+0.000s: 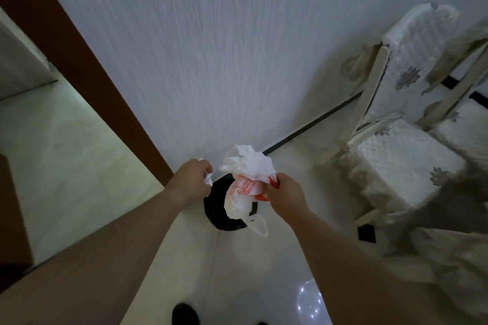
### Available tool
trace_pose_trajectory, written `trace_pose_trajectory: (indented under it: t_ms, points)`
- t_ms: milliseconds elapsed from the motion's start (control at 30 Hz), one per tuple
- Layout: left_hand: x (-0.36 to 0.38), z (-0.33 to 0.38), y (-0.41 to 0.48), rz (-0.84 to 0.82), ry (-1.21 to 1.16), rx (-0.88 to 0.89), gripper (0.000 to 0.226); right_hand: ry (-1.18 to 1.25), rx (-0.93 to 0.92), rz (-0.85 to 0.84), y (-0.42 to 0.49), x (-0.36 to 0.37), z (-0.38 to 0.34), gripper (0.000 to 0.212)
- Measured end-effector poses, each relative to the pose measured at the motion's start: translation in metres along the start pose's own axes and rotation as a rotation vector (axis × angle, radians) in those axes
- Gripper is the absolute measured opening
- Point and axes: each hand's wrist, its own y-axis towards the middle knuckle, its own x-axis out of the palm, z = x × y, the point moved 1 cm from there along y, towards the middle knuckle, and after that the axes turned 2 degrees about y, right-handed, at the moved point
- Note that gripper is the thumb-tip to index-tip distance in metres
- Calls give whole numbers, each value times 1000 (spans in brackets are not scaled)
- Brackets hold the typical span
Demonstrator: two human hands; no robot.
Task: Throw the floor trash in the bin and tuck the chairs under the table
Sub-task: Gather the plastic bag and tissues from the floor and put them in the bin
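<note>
Both forearms reach over the black bin (219,215). The left hand (194,179) clenches a white scrap (209,180); the right hand (286,196) pinches the crumpled bag (247,174) above the opening. Best to release each straight down. Chairs (404,163) stand at three o'clock.

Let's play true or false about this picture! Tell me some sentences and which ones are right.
1. The right hand holds a white bag with orange print. True.
2. The bin is bright yellow. False: it is black.
3. The left hand is empty. False: it grips a small white scrap.
4. A chair with a white patterned cover stands on the right. True.
5. The bag lies inside the bin. False: it is held above the bin.
</note>
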Motion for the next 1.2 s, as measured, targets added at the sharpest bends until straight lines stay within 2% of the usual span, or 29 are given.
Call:
trace_pose_trajectory:
  t_ms: [200,433,600,733,1200]
  points:
    - [37,-32,42,-71,-20,21,28,43,72,32,35,42,11,21]
    - [105,-70,72,-184,6,57,20,-10,104,35,77,93,42,19]
    - [152,-102,102,-171,-17,44,21,-38,124,46,116,128,82,21]
    - [188,-132,126,-175,1,14,30,-69,136,54,150,162,113,22]
    - [293,-199,155,-159,18,-11,23,-125,186,-36,199,268,208,23]
